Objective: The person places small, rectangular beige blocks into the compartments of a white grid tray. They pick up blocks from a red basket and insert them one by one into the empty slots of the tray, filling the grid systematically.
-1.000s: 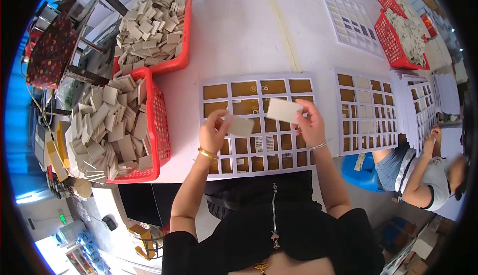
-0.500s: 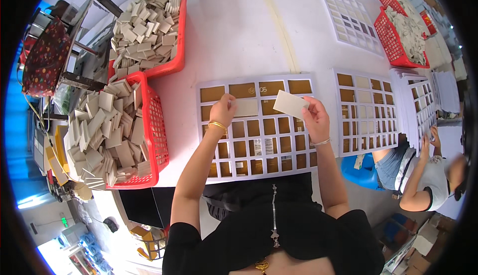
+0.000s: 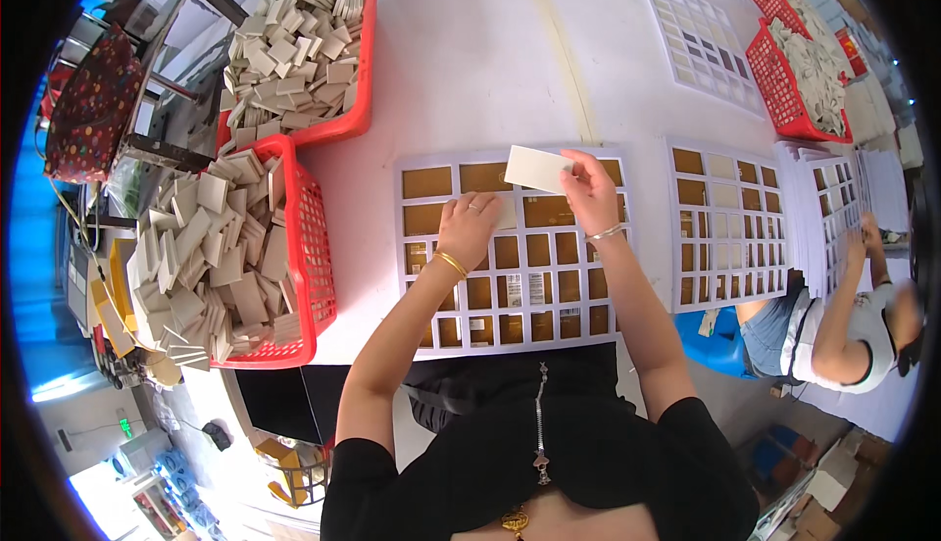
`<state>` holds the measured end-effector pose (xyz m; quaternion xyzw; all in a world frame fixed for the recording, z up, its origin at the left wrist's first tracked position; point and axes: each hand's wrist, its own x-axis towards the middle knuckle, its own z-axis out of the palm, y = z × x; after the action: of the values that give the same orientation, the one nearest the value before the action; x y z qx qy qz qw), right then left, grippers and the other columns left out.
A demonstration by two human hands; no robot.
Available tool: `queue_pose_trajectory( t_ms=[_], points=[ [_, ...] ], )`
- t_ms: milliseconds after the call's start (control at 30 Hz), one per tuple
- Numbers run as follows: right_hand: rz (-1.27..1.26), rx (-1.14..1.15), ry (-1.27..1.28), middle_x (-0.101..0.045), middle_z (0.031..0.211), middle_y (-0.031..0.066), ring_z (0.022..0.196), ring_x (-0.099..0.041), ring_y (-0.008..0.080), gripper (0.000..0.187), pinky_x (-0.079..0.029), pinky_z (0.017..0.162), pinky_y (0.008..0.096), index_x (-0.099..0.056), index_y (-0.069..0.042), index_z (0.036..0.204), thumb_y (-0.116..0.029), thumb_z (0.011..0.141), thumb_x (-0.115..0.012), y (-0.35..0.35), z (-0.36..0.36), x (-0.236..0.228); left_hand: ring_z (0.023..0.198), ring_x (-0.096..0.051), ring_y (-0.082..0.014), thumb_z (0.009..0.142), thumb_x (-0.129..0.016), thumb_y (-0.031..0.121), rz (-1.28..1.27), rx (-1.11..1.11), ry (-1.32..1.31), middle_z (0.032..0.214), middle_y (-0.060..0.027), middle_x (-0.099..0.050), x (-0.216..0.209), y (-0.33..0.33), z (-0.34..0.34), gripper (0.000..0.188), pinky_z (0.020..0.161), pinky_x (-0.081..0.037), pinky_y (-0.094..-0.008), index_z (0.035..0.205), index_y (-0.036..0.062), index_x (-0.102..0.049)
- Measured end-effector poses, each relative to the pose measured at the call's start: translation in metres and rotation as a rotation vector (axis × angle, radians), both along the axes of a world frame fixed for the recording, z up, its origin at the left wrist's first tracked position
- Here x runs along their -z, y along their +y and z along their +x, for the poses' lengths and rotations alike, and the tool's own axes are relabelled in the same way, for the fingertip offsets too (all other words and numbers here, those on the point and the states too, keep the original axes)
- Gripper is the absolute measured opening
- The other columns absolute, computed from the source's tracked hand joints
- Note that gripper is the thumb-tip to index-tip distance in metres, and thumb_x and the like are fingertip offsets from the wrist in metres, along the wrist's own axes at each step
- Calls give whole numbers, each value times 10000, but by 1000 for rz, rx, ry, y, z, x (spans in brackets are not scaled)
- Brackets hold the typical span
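Observation:
A white grid frame (image 3: 510, 257) with brown rectangular cells lies on the pale table in front of me. My left hand (image 3: 469, 227) rests flat on a pale tile (image 3: 507, 212) set in a cell of the second row. My right hand (image 3: 588, 188) pinches a second beige rectangular tile (image 3: 536, 169) by its right end and holds it above the frame's top row.
Two red baskets (image 3: 314, 237) (image 3: 365, 61) heaped with beige tiles stand at my left. More grid frames (image 3: 727, 222) (image 3: 701, 41) lie to the right and far right, with another red basket (image 3: 784, 80). A seated person (image 3: 843, 316) works at the right edge.
My left hand moved up the frame with its tile and now presses it flat into a cell. My right hand carried its tile slightly up and left.

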<state>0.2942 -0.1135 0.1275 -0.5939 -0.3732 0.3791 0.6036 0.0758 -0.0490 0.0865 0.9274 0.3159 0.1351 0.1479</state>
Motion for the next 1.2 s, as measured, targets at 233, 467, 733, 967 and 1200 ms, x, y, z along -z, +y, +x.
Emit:
queue_pose_trajectory(
  t_ms=[233,467,733,967,1200],
  points=[
    [6,8,-43,-567,828,29,674,-552,59,294,-463,587,211,-562,-42,1149,-48,860,-619,25,-10,10,1259,-417,-272,813,-602,100,31,140,155,1341,-92,-468,-3,-7,-8,438,1064,-321,-435,1241,79,-512],
    [-193,-113,-293,-624,680,52,573,-596,109,224,-481,510,275,-567,-50,1037,-95,831,-641,53,-18,42,1359,-277,-364,881,-581,248,-141,104,118,1462,-214,-286,3,-29,-9,525,1111,-272,-434,1326,22,-418],
    [-266,-233,-577,-620,657,93,632,-626,237,177,-499,613,357,-605,-54,955,-121,793,-629,73,-33,51,1396,-202,-370,865,-614,320,-170,100,154,1508,-221,-192,-3,-46,-10,581,1124,-248,-438,1374,128,-408],
    [-255,-207,-749,-603,825,109,769,-613,313,169,-504,682,401,-617,-77,934,-88,765,-625,75,-36,59,1406,-183,-362,849,-635,347,-214,103,185,1517,-214,-176,-5,-44,-9,635,1128,-238,-431,1393,130,-390],
    [-154,-279,-975,-567,958,62,877,-587,304,146,-485,720,417,-618,-106,894,-90,753,-647,58,-56,49,1393,-216,-355,844,-632,354,-242,108,265,1501,-214,-213,-16,-39,-6,608,1104,-289,-429,1377,154,-418]
  ],
)
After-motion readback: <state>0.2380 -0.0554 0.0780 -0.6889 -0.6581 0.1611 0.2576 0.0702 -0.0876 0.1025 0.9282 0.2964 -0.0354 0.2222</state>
